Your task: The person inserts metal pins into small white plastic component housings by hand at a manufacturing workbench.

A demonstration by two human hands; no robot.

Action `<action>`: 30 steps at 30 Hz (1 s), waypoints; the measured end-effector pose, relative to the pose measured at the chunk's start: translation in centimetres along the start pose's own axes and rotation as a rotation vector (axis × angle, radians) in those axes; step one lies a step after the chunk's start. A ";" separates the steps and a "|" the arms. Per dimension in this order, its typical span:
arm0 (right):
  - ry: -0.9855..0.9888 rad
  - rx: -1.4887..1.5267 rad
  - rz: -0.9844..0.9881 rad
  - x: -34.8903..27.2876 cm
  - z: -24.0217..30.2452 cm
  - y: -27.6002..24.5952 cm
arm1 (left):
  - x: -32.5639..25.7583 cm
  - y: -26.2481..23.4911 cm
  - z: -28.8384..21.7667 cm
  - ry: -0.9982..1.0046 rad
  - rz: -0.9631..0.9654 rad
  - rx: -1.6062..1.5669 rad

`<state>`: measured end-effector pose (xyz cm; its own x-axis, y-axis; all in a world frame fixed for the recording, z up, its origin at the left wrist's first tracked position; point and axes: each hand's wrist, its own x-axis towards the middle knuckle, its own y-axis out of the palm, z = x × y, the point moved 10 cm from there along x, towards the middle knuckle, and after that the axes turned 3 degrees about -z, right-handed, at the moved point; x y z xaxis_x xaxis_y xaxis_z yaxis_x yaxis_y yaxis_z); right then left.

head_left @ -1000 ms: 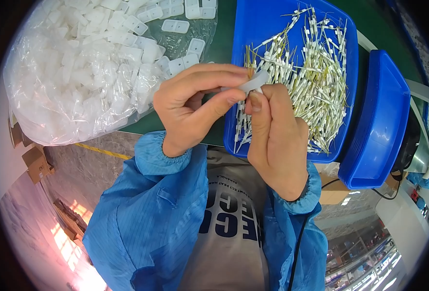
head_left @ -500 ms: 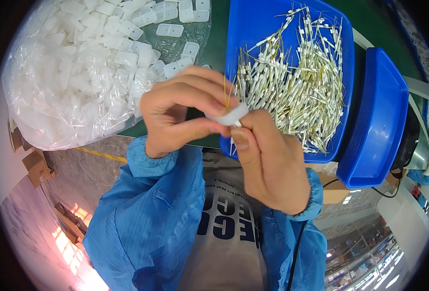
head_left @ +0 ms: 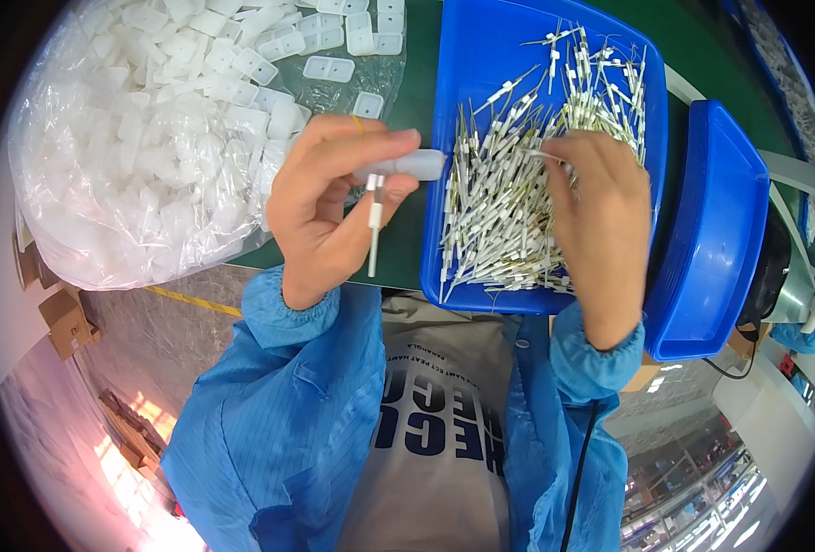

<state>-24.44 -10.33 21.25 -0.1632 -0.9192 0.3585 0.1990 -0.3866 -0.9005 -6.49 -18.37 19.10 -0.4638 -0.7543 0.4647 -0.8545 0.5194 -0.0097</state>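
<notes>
Your left hand (head_left: 334, 207) pinches a translucent plastic housing (head_left: 405, 166) with one white pin (head_left: 374, 225) hanging straight down, while your right hand (head_left: 601, 216), fingers curled, rests on the pin pile (head_left: 508, 212) in the blue tray (head_left: 481, 55) just to its right.

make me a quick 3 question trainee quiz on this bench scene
1. True or false: the left hand holds a translucent plastic housing with a white pin hanging below it.
2. Where does the right hand rest? A) in the clear bag B) on the pins in the blue tray C) on the empty blue tray
3. Fill in: the clear bag of white housings lies to the person's ____.

Key: 1 true; 2 B, the blue tray of pins, not the empty blue tray; 3 left.
</notes>
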 end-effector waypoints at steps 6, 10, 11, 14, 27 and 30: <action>0.509 0.611 0.103 -3.3 -1.3 -1.7 | -1.0 -0.2 1.8 -0.274 -0.182 -0.197; 0.208 0.908 0.357 -2.6 5.0 0.0 | -0.9 0.9 2.1 -0.325 -0.159 -0.277; 0.211 0.908 0.354 -2.6 5.3 0.5 | -1.0 1.1 2.4 -0.380 -0.169 -0.333; 0.176 0.838 0.236 -3.0 5.7 1.3 | -0.8 1.7 2.2 -0.451 -0.190 -0.403; 0.196 0.858 0.061 -2.6 4.1 0.7 | -1.5 2.5 3.3 -0.559 -0.107 -0.466; 0.271 0.813 0.091 -2.8 3.4 0.9 | -1.5 2.3 3.1 -0.552 -0.107 -0.486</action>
<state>-20.54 -8.34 20.23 -0.3177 -0.9393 0.1294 0.8357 -0.3419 -0.4298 -8.45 -17.29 15.65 -0.5438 -0.8360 -0.0729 -0.7608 0.4545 0.4632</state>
